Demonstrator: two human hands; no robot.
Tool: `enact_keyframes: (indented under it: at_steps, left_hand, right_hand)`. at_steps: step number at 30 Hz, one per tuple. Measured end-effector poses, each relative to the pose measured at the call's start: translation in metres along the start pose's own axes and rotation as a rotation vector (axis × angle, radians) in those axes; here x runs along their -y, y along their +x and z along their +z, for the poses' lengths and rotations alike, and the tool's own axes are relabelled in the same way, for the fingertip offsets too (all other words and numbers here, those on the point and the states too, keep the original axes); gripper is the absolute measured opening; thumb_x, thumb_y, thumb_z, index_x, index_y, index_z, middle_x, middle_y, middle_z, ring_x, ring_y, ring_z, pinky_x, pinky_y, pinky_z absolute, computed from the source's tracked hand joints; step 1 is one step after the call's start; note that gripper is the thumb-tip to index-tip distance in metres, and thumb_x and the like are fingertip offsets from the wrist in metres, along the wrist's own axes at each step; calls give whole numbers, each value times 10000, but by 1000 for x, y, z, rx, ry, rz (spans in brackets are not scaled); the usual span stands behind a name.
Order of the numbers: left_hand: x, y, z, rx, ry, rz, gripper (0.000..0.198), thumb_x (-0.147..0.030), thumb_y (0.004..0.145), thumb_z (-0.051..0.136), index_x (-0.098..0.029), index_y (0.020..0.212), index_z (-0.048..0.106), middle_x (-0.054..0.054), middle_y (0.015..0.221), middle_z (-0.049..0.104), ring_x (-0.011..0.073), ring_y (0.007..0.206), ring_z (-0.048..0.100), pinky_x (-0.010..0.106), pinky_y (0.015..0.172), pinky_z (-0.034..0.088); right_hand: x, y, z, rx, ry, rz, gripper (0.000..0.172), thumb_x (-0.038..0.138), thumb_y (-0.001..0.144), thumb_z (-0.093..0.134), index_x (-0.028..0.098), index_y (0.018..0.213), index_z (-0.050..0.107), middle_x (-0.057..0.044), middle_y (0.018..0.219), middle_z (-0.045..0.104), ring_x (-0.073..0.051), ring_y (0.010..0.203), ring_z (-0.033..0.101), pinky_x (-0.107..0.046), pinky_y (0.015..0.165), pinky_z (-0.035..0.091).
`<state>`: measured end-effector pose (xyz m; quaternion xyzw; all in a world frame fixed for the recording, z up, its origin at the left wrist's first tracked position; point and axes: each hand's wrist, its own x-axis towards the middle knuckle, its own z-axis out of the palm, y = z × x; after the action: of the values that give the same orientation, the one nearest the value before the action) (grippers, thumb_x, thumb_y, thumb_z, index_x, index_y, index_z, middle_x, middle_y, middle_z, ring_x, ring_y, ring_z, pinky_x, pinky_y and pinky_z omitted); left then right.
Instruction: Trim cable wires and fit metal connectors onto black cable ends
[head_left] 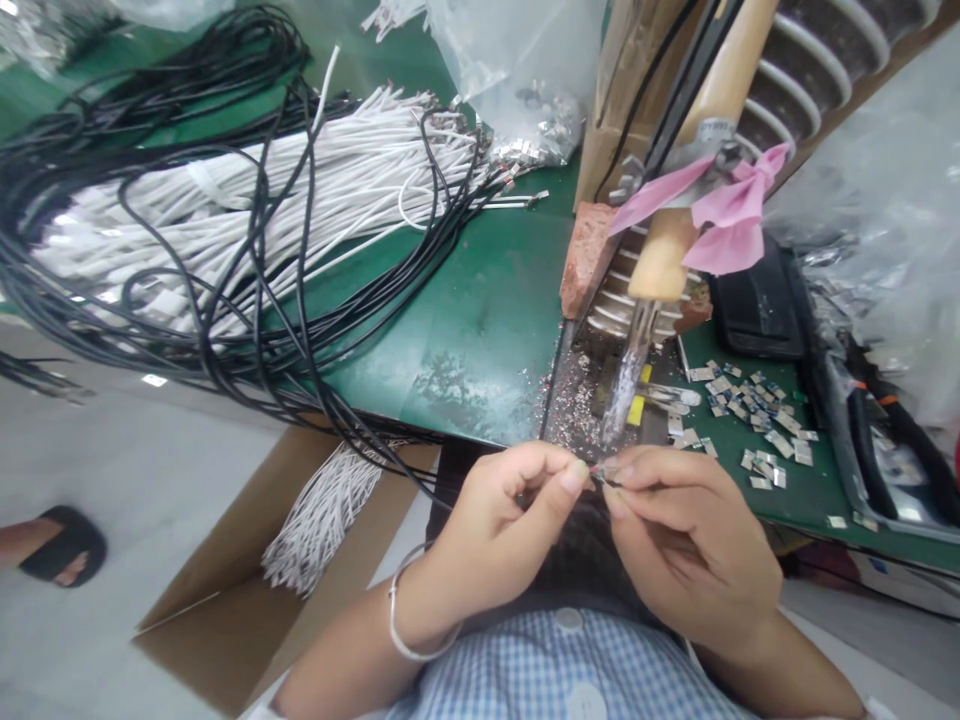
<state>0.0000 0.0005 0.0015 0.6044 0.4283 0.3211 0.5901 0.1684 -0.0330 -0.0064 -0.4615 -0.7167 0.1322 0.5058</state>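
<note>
My left hand (499,525) pinches the end of a thin black cable (390,462) between thumb and forefinger, just off the front edge of the green bench (465,330). My right hand (686,540) meets it fingertip to fingertip and pinches the cable's tip (602,476), where short coloured wire ends show. The cable runs left from my fingers up into the black bundle (150,200). A wooden-handled soldering iron (679,230) with a pink ribbon points down just beyond my fingers.
White cables (247,200) lie piled under the black ones. Several small metal connector pieces (757,420) are scattered at right. A cardboard box (240,590) with white cables stands on the floor. Another person's sandalled foot (60,545) is at left.
</note>
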Motion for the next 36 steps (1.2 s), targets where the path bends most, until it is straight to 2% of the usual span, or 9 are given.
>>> enact_keyframes:
  at_steps: [13,17,19,21,24,27,30,33,36]
  left_hand:
    - [1,-5,-2,46,65,40,296,-297,973,513,-162,718,576,-43,567,490,86,508,436,213,498,370]
    - [4,-11,-4,51,91,69,111,-260,935,585,-163,896,623,-18,685,596,103,593,534,205,552,432]
    - [6,-14,-4,42,136,109,62,-224,912,611,-165,898,624,0,744,634,114,652,569,207,595,458]
    - [7,-16,-4,70,170,121,99,-198,926,583,-165,844,627,5,743,655,114,658,587,206,609,467]
    - [6,-19,-3,125,160,85,203,-195,964,520,-164,803,638,10,717,686,115,639,624,213,618,487]
    - [4,-21,-2,109,162,75,228,-202,969,511,-163,785,641,20,719,710,120,637,652,216,615,503]
    - [5,-23,-1,101,146,57,157,-215,973,519,-157,893,641,28,742,732,124,645,683,208,606,522]
    - [7,-24,0,101,125,44,121,-228,979,514,-156,1040,589,30,744,749,136,644,707,208,589,536]
    - [9,-25,1,84,172,94,131,-195,974,505,-163,1091,555,20,723,744,138,615,707,201,545,529]
  right_hand:
    - [3,-4,-2,-4,22,-33,247,-24,777,600,196,889,604,-25,835,635,-184,806,716,-320,678,647]
    - [4,-4,-7,24,39,-38,249,-24,778,595,196,895,605,-28,833,645,-183,811,712,-314,683,643]
    - [4,-6,-11,56,67,-46,251,-25,776,589,188,906,611,-32,832,653,-186,812,710,-321,686,640]
    - [3,-9,-15,82,106,-16,260,-30,773,583,182,919,613,-40,852,663,-188,812,708,-325,675,636]
    - [2,-15,-16,9,128,111,250,-23,779,573,187,911,600,-45,875,657,-174,775,693,-301,616,612]
    - [2,-19,-12,-31,118,148,203,16,800,595,191,904,602,-17,767,620,-140,642,628,-249,511,540]
    - [4,-17,-5,27,66,88,159,76,810,665,185,921,631,0,689,601,-119,562,575,-207,436,475]
    - [6,-13,0,30,-8,56,126,73,831,646,178,900,640,5,662,605,-106,537,566,-194,445,474]
    - [7,-12,1,68,-63,36,128,52,849,589,175,852,627,11,636,605,-97,521,560,-195,470,480]
